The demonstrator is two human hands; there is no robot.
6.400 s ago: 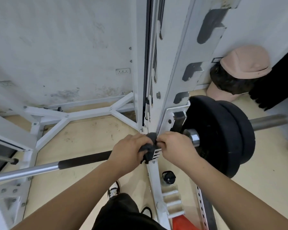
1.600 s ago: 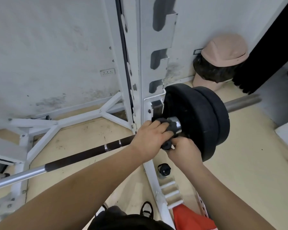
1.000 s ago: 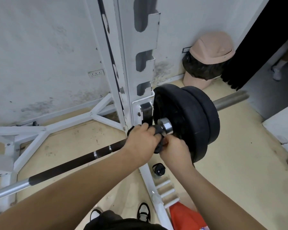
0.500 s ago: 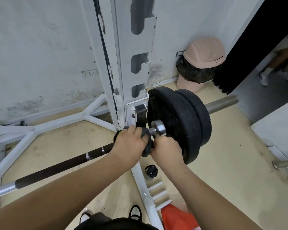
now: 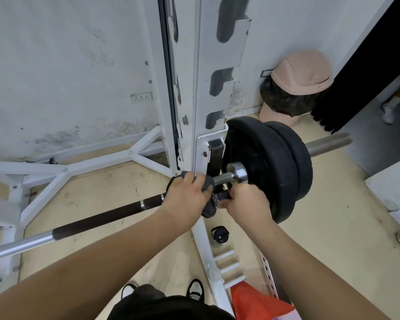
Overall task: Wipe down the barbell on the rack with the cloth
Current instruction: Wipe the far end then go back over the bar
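Barbell wipe at the collar end

Barbell [image 5: 106, 218] sits in the rack [image 5: 214, 144] hook. Head view: left hand [image 5: 186, 196] wrapped shut around the cloth [image 5: 207, 184] over the shaft beside the plates [image 5: 268, 167], to rub it. Right hand [image 5: 247, 204] pinches the cloth's hanging end, likely keeping it taut.

This is a gym. A white steel rack [image 5: 208, 93] holds a barbell [image 5: 97, 221] loaded with black weight plates [image 5: 270, 167]. Scuffed white walls surround it.
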